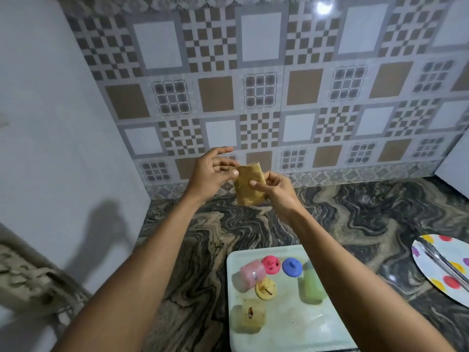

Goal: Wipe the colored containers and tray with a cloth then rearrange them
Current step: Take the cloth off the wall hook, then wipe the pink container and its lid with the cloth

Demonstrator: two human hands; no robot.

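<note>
1. Since the cloth (pixel 250 185) we hold up between both hands is folded into a small tan pad, we judge it light, soft and limp. It is best gripped by its edges.
2. Our left hand (pixel 210 171) pinches its left edge at the thumb, with the other fingers spread loose. Our right hand (pixel 275 189) pinches the right edge between thumb and fingers.
3. The cloth hangs above the countertop (pixel 355 212), well apart from the tray (pixel 286 326) nearer us.
4. On the tray the pink container (pixel 250 275) lies on its side. It, the green container (pixel 311 285) and the yellow container (pixel 247 317) look like thin, light, smooth plastic. They are probably slippery, so we would grasp each round its body.
5. The red lid (pixel 271 264), blue lid (pixel 291 267) and yellow lid (pixel 265 289) lie loose among them.
</note>
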